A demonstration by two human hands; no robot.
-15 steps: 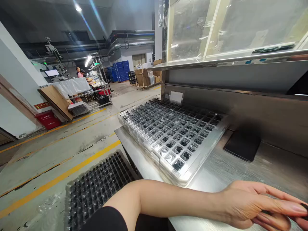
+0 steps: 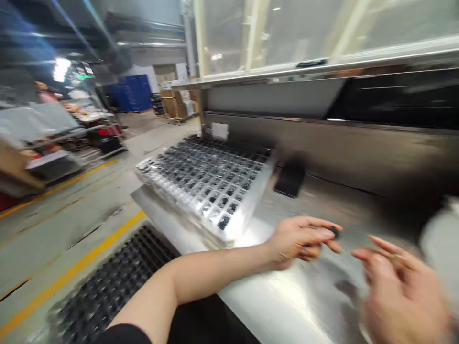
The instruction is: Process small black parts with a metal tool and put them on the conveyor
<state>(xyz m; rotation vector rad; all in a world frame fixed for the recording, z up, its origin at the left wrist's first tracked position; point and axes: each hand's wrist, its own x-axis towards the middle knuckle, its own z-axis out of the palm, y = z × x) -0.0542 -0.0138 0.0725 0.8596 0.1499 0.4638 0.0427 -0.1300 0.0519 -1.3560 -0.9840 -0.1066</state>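
My left hand (image 2: 304, 239) is over the metal bench, its thumb and fingers closed on a small black part (image 2: 334, 232). Facing it from the right is my right hand (image 2: 398, 282), blurred by motion; its fingertips are a short gap away from the black part, and whether it holds anything is too smeared to tell. Beyond my left forearm, a clear plastic tray (image 2: 247, 210) with rows of small black parts lies on a stack of similar trays.
The metal bench (image 2: 276, 291) has a flat black object (image 2: 290, 179) near its back panel. Below left, another tray (image 2: 107, 282) of black parts is beside the bench. A shelf (image 2: 287, 71) runs overhead. A blurred white shape (image 2: 442, 243) stands far right. A person (image 2: 46, 93) is in the distance.
The view has swung right, so the trays and bench appear further left. My right hand has come into view, and the black part in my left hand now shows more fully.
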